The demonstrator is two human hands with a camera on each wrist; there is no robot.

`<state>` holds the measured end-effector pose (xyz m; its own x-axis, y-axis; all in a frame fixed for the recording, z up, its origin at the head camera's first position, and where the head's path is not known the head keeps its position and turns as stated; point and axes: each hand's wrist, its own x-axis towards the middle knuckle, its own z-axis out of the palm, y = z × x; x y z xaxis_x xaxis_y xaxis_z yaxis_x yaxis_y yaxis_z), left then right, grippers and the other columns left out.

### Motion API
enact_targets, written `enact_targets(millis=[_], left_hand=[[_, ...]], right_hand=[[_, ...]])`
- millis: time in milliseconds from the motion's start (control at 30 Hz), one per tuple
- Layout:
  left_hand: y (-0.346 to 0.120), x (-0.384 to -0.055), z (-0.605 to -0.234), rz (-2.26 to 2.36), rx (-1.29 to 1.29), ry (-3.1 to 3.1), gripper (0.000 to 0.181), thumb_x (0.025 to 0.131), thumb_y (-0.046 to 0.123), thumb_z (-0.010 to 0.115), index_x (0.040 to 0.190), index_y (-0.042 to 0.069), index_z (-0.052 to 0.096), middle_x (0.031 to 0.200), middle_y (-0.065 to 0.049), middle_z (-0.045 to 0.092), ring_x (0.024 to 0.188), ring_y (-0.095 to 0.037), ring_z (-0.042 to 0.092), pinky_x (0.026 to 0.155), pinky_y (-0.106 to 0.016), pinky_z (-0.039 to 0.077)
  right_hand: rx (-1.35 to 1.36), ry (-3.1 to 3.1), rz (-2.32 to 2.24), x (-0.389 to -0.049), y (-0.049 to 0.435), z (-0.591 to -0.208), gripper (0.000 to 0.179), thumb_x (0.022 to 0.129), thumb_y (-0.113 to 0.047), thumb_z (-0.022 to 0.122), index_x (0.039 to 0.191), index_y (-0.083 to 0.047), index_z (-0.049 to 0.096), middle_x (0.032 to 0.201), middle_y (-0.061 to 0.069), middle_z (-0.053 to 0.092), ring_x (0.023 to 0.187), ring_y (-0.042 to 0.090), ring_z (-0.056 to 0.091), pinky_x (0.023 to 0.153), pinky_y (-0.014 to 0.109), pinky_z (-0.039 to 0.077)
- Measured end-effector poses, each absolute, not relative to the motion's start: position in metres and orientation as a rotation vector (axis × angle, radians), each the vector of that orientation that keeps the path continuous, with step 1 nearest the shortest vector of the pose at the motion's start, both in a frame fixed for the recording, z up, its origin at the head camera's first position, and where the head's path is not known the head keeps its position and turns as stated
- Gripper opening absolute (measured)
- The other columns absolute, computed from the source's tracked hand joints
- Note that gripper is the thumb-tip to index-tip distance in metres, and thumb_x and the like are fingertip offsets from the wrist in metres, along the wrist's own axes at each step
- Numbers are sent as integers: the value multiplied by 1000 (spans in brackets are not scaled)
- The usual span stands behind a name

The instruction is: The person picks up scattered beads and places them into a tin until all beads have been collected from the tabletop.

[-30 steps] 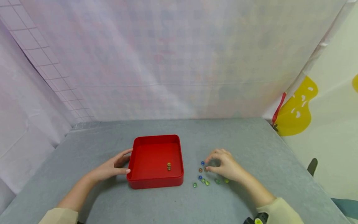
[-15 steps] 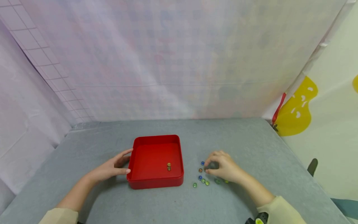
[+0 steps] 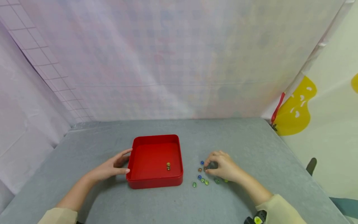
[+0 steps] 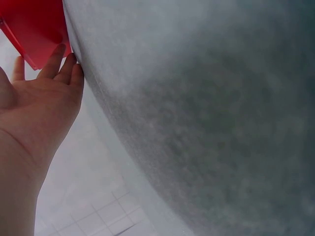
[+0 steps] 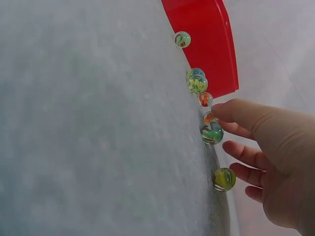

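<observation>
A shallow square red box (image 3: 156, 183) sits on the grey tabletop, with two brownish marbles (image 3: 168, 164) near its right side. My left hand (image 3: 107, 169) rests against its left wall, thumb and fingers extended and touching it. To the right of the box, my right hand (image 3: 225, 168) is low over loose glass marbles. Its thumb and index finger pinch an orange-streaked marble (image 5: 209, 117), partly hidden by the thumb in the right wrist view. Around that hand lie a blue marble (image 3: 202, 162), an orange-brown marble (image 3: 199, 170) and several green and yellow ones.
The grey tabletop (image 3: 156, 205) runs back to a pale curtain (image 3: 179, 62). Another hanging cloth (image 3: 330, 124) with a yellow print borders the right side. A green marble (image 3: 194, 184) lies nearest the box's front right corner.
My right thumb and index finger have settled around the marble beside them, with only a slight shift. The left hand and the box stay in place.
</observation>
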<state>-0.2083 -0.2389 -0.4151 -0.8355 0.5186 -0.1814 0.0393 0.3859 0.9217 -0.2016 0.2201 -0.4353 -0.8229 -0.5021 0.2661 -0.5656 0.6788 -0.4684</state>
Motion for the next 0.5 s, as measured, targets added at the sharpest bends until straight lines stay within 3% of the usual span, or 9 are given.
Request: enact_targets(millis=[500], left_hand=[[-238, -207, -414, 1444, 483, 2219, 78, 92, 19, 64, 153, 10, 16, 152, -26, 21, 139, -43, 18, 104, -61, 25]], right_hand=[[865, -2808, 792, -202, 220, -438, 15, 77, -21, 81, 85, -28, 69, 94, -15, 59, 92, 14, 50, 86, 47, 35]])
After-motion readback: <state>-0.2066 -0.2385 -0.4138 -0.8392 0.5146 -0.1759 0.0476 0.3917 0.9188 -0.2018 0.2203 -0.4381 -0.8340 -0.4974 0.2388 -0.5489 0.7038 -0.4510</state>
